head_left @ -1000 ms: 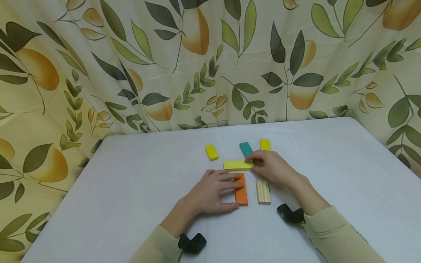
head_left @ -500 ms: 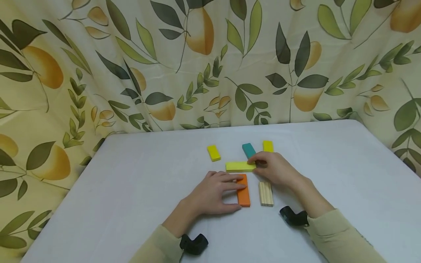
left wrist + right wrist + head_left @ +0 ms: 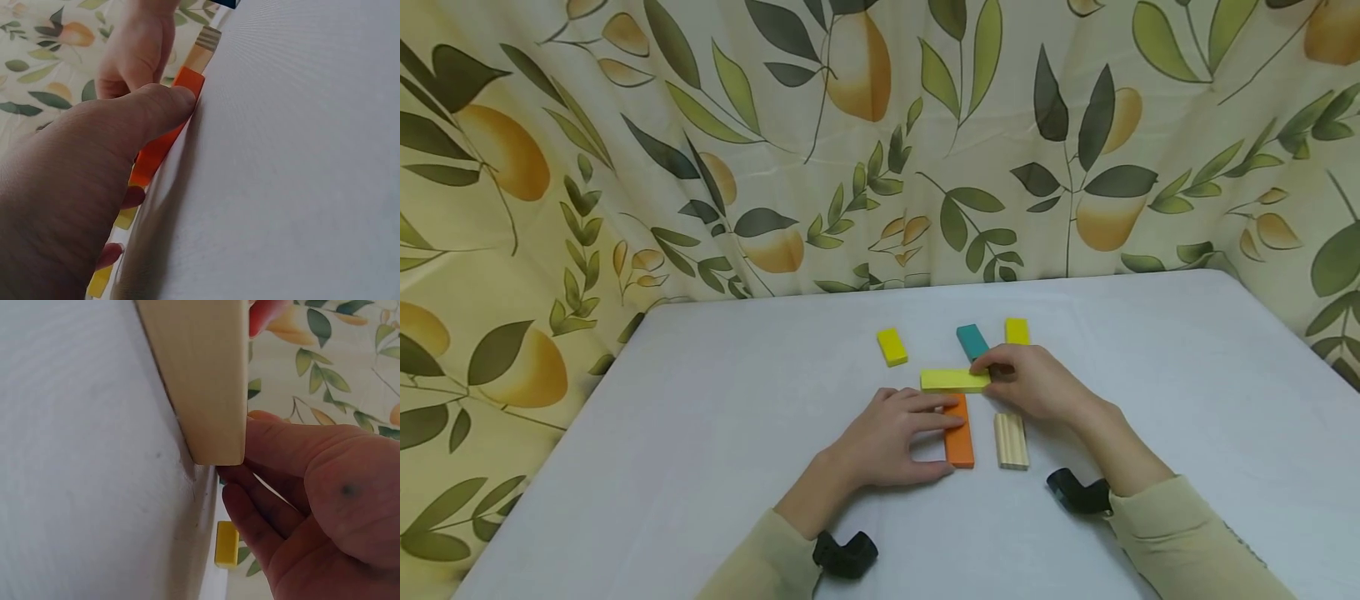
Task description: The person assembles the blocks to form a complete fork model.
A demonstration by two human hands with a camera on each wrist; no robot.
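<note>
In the head view, my left hand (image 3: 898, 440) rests with fairly straight fingers across the orange block (image 3: 960, 450), its thumb at the near end. The left wrist view shows that thumb lying against the orange block (image 3: 159, 147). My right hand (image 3: 1041, 382) pinches the right end of a long lime-yellow block (image 3: 947, 381), which lies crosswise just beyond the orange one. A plain wooden block (image 3: 1012, 442) lies to the right of the orange block, below my right hand. It fills the foreground of the right wrist view and hides part of the fingers.
Behind the lime-yellow block lie a teal block (image 3: 972, 340) and a small yellow block (image 3: 1017, 331), both near my right fingers. Another yellow block (image 3: 892, 347) lies farther left. A white cloth covers the table (image 3: 737, 400), with a patterned curtain (image 3: 850, 167) behind it.
The whole head view has shifted slightly, so everything appears a little farther right. Both hands keep their places on the blocks.
</note>
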